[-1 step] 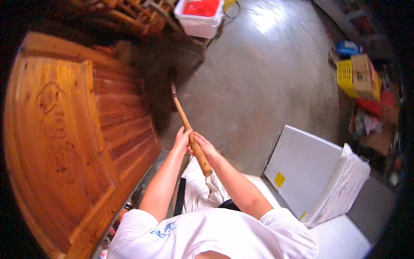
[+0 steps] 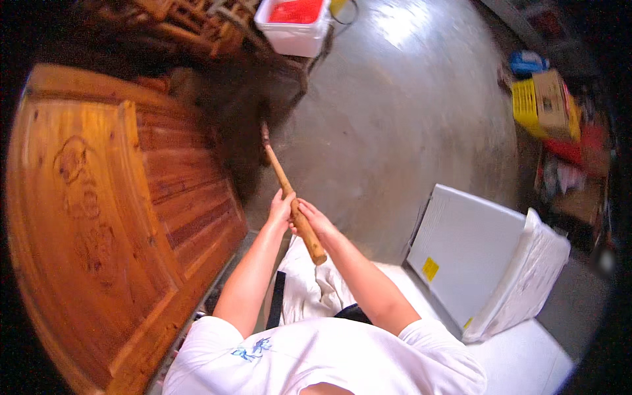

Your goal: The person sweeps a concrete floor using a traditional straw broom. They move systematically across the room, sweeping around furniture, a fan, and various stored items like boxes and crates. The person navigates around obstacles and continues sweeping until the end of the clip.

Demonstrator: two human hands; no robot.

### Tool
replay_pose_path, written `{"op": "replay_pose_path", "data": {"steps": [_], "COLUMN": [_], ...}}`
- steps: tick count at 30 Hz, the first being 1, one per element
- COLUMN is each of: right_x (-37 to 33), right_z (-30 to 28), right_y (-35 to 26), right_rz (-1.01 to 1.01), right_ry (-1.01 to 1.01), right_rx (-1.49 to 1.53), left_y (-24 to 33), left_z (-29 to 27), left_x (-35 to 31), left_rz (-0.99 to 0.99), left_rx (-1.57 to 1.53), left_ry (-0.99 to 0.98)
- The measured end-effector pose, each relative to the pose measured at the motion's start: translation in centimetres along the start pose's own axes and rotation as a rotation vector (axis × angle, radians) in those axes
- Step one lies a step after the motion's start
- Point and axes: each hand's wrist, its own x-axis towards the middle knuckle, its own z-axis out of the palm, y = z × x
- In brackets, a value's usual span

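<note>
A long wooden handle (image 2: 308, 237) slants away from my body, its thick rounded butt toward me. It narrows to a darker far end over a shadowed patch of floor, where what it carries, if anything, is too dark to make out. My left hand (image 2: 281, 209) grips it from the left side, thumb along the wood. Just beside it on the right, my right hand (image 2: 316, 219) is closed against the handle, its fingertips partly hidden.
Carved wooden panels (image 2: 85, 204) stand close on my left. Ahead is a white bucket (image 2: 296, 41) with something red inside. At right are a grey-white panel (image 2: 461, 240) beside a plastic-wrapped slab (image 2: 526, 276), a yellow crate (image 2: 525, 105) and a cardboard box (image 2: 550, 95).
The view has shifted a little, so the bucket and panels sit slightly differently. Both hands keep the same hold on the wooden handle.
</note>
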Motion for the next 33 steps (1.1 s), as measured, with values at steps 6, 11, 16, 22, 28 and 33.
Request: {"op": "replay_pose_path", "data": {"steps": [6,11,16,22,28,33], "right_x": [-3.0,-6.0,-17.2,-23.4,-22.8,-15.9], "right_z": [-7.6,-13.9,-17.7,-15.1,-12.8,-13.5], "right_y": [-0.8,1.6,4.7,6.5,4.4,2.4], "right_rz": [-0.113,-0.270,-0.368,-0.248,-0.221,-0.345], "right_ry": [0.113,0.202,0.406,0.825,0.929,1.013], "right_rx": [0.213,0.422,0.392,-0.663,-0.653,-0.627], "left_y": [-4.7,-13.2,-20.9,-23.8,-17.9,-12.7], "left_z": [8.5,11.4,16.0,17.1,19.8,23.7], "left_x": [2.9,1.8,-5.4,-8.1,-10.6,-4.9], "left_rz": [0.007,-0.060,-0.048,-0.120,0.390,0.379], "left_rx": [0.414,0.475,0.716,1.040,1.456,1.654], "left_ry": [-0.122,-0.311,-0.431,-0.556,-0.533,-0.540]}}
